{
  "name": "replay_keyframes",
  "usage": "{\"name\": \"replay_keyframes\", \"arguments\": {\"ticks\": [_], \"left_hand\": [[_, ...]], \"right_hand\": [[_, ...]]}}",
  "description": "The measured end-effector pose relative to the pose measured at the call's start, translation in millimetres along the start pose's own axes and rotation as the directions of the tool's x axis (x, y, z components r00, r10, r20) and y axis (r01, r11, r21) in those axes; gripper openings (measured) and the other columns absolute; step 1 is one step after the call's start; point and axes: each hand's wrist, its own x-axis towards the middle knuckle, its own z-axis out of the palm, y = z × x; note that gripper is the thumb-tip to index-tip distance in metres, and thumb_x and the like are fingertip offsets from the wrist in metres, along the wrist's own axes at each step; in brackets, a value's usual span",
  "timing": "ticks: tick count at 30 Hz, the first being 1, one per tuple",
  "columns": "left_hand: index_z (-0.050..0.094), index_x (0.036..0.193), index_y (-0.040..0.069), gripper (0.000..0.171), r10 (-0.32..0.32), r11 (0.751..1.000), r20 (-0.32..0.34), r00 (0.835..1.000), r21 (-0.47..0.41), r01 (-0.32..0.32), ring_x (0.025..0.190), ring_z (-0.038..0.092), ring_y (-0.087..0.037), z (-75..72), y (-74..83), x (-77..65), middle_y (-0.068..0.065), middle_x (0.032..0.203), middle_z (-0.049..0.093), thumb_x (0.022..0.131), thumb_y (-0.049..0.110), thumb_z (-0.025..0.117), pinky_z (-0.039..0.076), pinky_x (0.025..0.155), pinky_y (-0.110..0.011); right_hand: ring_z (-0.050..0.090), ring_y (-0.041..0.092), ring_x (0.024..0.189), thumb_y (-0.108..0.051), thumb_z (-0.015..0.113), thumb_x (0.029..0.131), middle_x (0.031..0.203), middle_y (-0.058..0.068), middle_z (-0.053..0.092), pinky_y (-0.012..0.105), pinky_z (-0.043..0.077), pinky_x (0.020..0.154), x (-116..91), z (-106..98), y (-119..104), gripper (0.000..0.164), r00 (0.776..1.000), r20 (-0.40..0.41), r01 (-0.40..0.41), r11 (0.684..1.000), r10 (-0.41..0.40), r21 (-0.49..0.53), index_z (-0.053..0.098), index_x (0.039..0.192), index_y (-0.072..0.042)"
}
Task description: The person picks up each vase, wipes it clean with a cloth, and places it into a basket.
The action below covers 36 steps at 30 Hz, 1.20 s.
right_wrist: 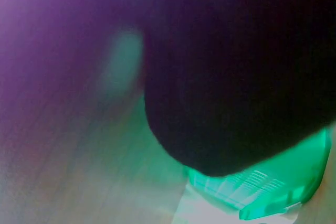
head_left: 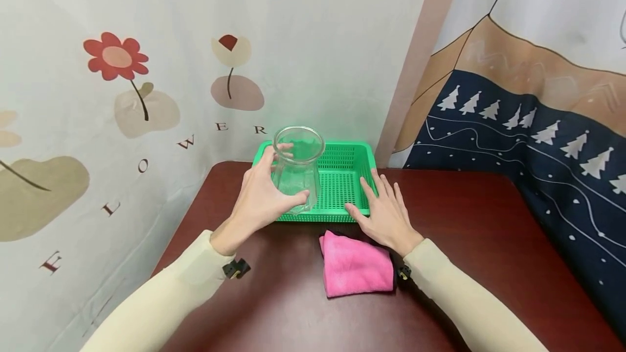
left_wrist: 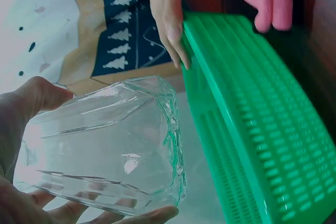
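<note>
My left hand (head_left: 261, 192) holds a clear glass vase (head_left: 299, 175) with a round flared rim and a faceted body. Thumb and fingers curl round its sides, and the vase overlaps the left part of a green plastic basket (head_left: 342, 214) in the head view. Seen from the left wrist, the vase's base (left_wrist: 173, 145) points toward the basket's side. My right hand (head_left: 388, 216) lies with spread, straight fingers at the basket's right front corner. A dark blurred shape fills much of the right wrist view, hiding this hand there.
A folded pink cloth (head_left: 357, 265) with a dark edge lies on the dark red table (head_left: 455, 221), in front of the basket. Behind the table hang a white flower-printed curtain (head_left: 313, 42) and, to the right, a navy one with white trees (head_left: 484, 140).
</note>
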Motion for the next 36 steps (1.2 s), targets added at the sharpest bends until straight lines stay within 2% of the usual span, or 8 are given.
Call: {"name": "replay_keyframes", "arguments": {"ticks": [4,6,12,17,20,27,33,36], "left_hand": [[0.059,0.158,0.024,0.092,0.001,0.998,-0.006,1.000,0.062,0.000,0.125,0.072,-0.032,5.4,-4.1,10.7,-0.004,0.138,0.074,0.077,0.029,0.101,0.062,0.098,-0.054],[0.058,0.159,0.024,0.092,-0.003,0.995,-0.009,1.000,0.104,0.004,0.128,0.071,-0.032,7.8,-6.5,16.2,-0.008,0.142,0.073,0.077,0.031,0.100,0.063,0.096,-0.057],[0.053,0.165,0.024,0.098,-0.051,0.975,0.019,0.999,0.219,0.046,0.132,0.068,-0.031,16.7,-17.3,32.2,-0.004,0.150,0.070,0.078,0.035,0.096,0.066,0.092,-0.060],[0.050,0.170,0.022,0.102,-0.055,0.953,0.056,0.997,0.300,0.036,0.127,0.070,-0.034,25.1,-26.5,43.4,-0.009,0.152,0.070,0.079,0.033,0.095,0.067,0.093,-0.058],[0.050,0.169,0.023,0.099,-0.051,0.937,0.090,0.995,0.349,0.016,0.122,0.071,-0.037,29.0,-31.9,48.8,-0.012,0.150,0.070,0.081,0.031,0.095,0.067,0.093,-0.058],[0.051,0.167,0.027,0.099,-0.055,0.887,0.167,0.984,0.461,-0.028,0.123,0.070,-0.041,35.3,-39.6,57.3,-0.013,0.153,0.068,0.082,0.031,0.102,0.069,0.085,-0.058],[0.051,0.169,0.024,0.100,-0.054,0.841,0.214,0.975,0.536,-0.071,0.118,0.073,-0.041,37.5,-43.4,62.0,-0.013,0.147,0.071,0.082,0.030,0.102,0.068,0.077,-0.057],[0.051,0.170,0.024,0.100,-0.058,0.822,0.234,0.970,0.563,-0.086,0.123,0.073,-0.043,39.8,-45.9,66.2,-0.013,0.149,0.070,0.083,0.030,0.102,0.069,0.077,-0.057]], "right_hand": [[0.025,0.051,0.180,-0.075,0.058,0.111,0.196,0.017,0.020,0.077,0.017,0.145,-2.2,0.9,1.1,0.095,1.000,-0.004,-0.001,1.000,0.001,0.004,0.042,0.182,-0.015],[0.024,0.050,0.180,-0.076,0.057,0.111,0.196,0.017,0.020,0.077,0.016,0.145,-2.1,0.4,0.9,0.095,1.000,-0.001,0.001,1.000,-0.001,0.009,0.041,0.182,-0.015],[0.024,0.051,0.180,-0.076,0.057,0.112,0.196,0.018,0.020,0.078,0.015,0.145,0.4,0.9,1.4,0.095,1.000,0.001,0.003,1.000,-0.003,0.000,0.041,0.182,-0.014],[0.023,0.051,0.181,-0.076,0.057,0.111,0.196,0.018,0.019,0.077,0.016,0.145,-0.1,-0.1,1.5,0.096,1.000,0.006,-0.005,1.000,0.005,0.004,0.040,0.183,-0.014],[0.023,0.051,0.180,-0.076,0.057,0.111,0.196,0.018,0.020,0.078,0.017,0.145,-0.7,0.1,1.3,0.096,1.000,0.004,-0.003,1.000,0.003,0.007,0.040,0.182,-0.014],[0.024,0.050,0.180,-0.076,0.057,0.111,0.196,0.017,0.020,0.077,0.017,0.145,-1.8,2.5,0.8,0.096,1.000,0.001,-0.001,1.000,0.001,0.005,0.039,0.183,-0.014],[0.023,0.049,0.181,-0.076,0.057,0.111,0.196,0.017,0.020,0.076,0.015,0.146,-0.9,2.8,-0.2,0.097,1.000,-0.001,0.002,1.000,-0.002,0.009,0.038,0.183,-0.014],[0.023,0.050,0.181,-0.075,0.058,0.112,0.196,0.018,0.021,0.077,0.015,0.145,-0.7,1.4,-0.2,0.096,1.000,-0.003,-0.003,1.000,0.003,0.006,0.038,0.183,-0.013]]}}
